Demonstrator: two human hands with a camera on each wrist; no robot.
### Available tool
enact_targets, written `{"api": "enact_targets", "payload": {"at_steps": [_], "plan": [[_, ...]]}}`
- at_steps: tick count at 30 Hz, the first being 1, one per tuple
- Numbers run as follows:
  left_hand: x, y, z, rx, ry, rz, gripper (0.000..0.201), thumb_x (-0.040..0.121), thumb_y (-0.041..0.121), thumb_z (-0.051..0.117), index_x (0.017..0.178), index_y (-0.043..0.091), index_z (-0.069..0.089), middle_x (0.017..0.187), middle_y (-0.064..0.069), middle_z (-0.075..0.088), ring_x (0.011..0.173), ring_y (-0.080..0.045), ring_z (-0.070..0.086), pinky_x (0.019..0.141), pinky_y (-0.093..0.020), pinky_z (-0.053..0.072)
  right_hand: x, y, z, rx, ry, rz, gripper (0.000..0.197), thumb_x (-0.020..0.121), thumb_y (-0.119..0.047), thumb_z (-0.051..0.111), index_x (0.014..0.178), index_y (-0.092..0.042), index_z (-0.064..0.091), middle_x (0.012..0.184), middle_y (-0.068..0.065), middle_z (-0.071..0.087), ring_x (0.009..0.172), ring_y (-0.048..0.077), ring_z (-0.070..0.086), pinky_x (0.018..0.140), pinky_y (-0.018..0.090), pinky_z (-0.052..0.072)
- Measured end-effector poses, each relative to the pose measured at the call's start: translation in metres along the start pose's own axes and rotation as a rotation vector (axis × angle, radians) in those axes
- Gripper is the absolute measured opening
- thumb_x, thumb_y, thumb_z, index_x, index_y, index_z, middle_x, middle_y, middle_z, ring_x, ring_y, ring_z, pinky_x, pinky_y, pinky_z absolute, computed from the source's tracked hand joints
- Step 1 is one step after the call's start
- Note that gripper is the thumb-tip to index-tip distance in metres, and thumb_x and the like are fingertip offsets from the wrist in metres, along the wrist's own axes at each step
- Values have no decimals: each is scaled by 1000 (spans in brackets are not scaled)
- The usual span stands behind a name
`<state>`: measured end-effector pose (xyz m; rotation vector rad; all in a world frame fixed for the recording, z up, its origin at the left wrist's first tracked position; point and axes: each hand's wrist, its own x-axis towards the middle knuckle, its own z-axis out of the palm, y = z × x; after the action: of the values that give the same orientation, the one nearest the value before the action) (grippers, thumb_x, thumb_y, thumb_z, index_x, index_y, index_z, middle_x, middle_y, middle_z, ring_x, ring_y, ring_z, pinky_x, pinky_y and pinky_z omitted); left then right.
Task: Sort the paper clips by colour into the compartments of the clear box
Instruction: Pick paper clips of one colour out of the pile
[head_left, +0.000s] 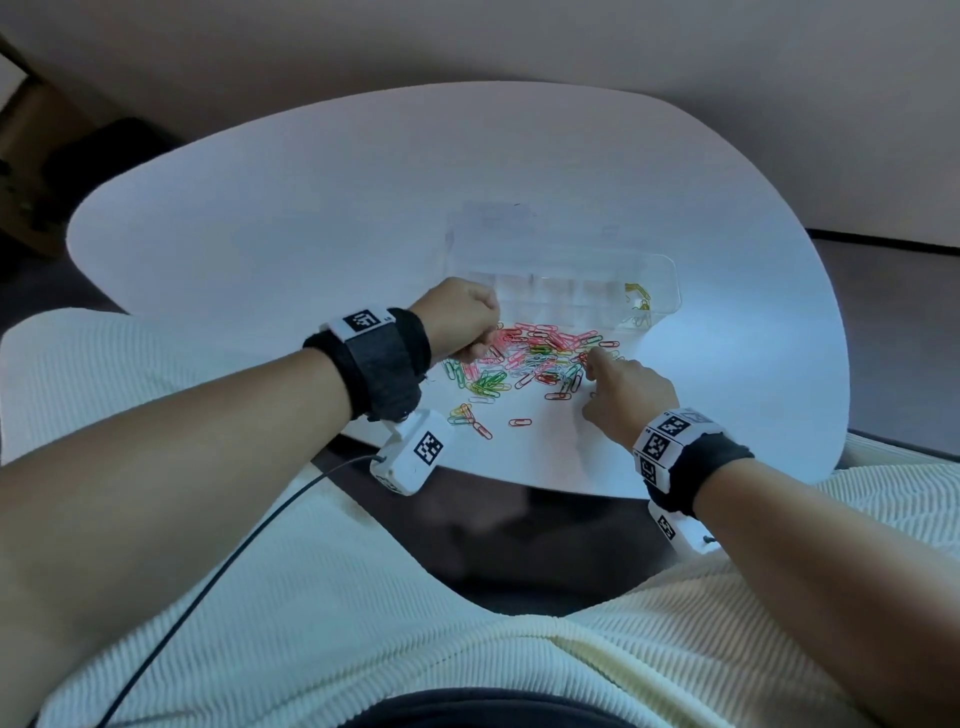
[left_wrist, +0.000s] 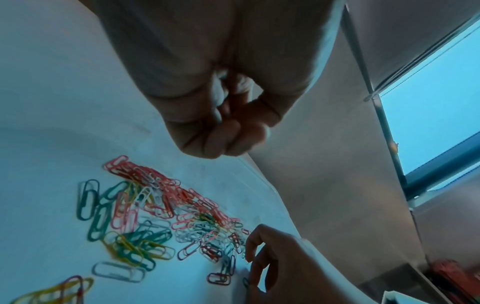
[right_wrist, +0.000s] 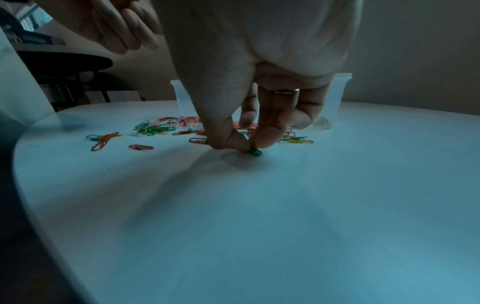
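A mixed pile of coloured paper clips lies on the white table, just in front of the clear box. Several yellow clips lie in the box's rightmost compartment; the other compartments look empty. At the pile's right edge, my right hand pinches a green clip against the table with thumb and fingertip. My left hand hovers over the pile's left end with fingers curled into the palm; no clip shows in it.
A few loose clips and a single red clip lie closer to me, near the table's front edge. A cable runs from my left wrist across my lap. A dark round stand is beyond the table's left.
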<state>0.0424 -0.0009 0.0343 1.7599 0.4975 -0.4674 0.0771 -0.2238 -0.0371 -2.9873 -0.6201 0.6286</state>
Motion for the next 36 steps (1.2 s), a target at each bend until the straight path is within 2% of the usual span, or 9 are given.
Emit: {"api": "enact_targets", "payload": {"at_steps": [6, 9, 12, 15, 17, 22, 25, 29, 36], "plan": [[11, -9, 13, 497, -83, 37, 28, 79, -6, 29, 62, 15, 35, 64, -3, 38, 59, -19, 32, 53, -27, 27, -2, -1, 2, 59, -19, 27, 31, 76, -14, 55, 105, -19, 45, 83, 5, 60, 73, 31, 58, 65, 34, 51], [15, -24, 15, 645, -99, 54, 18, 80, 1, 43, 72, 16, 49, 86, -7, 58, 78, -23, 49, 64, -30, 37, -2, 0, -5, 128, -52, 78, 17, 77, -21, 59, 93, -18, 54, 79, 4, 59, 71, 27, 58, 62, 30, 49], [20, -37, 16, 772, -62, 139, 11, 83, 12, 56, 88, 21, 60, 109, 0, 64, 97, -22, 59, 75, -28, 43, 3, 8, -16, 556, -113, 187, 12, 78, -9, 52, 68, -4, 57, 64, 13, 59, 58, 28, 58, 55, 33, 49], [23, -46, 17, 836, -41, 202, 10, 88, 21, 60, 97, 20, 64, 113, 0, 65, 97, -20, 59, 75, -26, 40, 3, 11, -26, 1193, -252, 300, 25, 72, 10, 29, 57, -9, 36, 59, 7, 32, 45, 18, 31, 47, 27, 23], [24, -49, 18, 866, -26, 219, 9, 89, 25, 61, 96, 22, 65, 111, 1, 66, 88, -18, 56, 72, -26, 37, 3, 10, -29, 1336, -282, 307, 25, 67, 10, 24, 57, -11, 34, 60, 4, 25, 49, 15, 18, 52, 28, 11], [25, -52, 21, 919, 3, 191, 7, 88, 26, 60, 91, 27, 67, 107, 4, 67, 87, -18, 57, 71, -29, 42, 8, 5, -27, 804, -77, 115, 17, 83, -9, 55, 70, -15, 65, 54, -9, 48, 49, 12, 37, 47, 22, 26], [27, -54, 22, 955, -17, 178, 11, 88, 24, 60, 96, 27, 68, 111, 3, 66, 94, -20, 59, 73, -30, 44, 8, 1, -14, 411, 1, -14, 20, 88, -18, 57, 90, -28, 75, 69, -11, 58, 62, 7, 53, 60, 23, 41], [27, -54, 23, 971, -22, 182, 13, 89, 23, 60, 97, 28, 69, 114, 4, 66, 95, -19, 59, 73, -28, 43, 12, 0, -2, 232, -6, -88, 30, 88, -17, 56, 102, -35, 75, 110, -4, 72, 94, 19, 66, 77, 27, 52], [28, -55, 22, 999, -6, 191, 20, 90, 27, 59, 108, 31, 69, 121, 3, 65, 107, -22, 60, 80, -31, 46, 16, 1, 0, 113, 11, -72, 24, 88, -27, 61, 105, -40, 73, 108, -4, 71, 92, 22, 66, 74, 29, 51]]}}
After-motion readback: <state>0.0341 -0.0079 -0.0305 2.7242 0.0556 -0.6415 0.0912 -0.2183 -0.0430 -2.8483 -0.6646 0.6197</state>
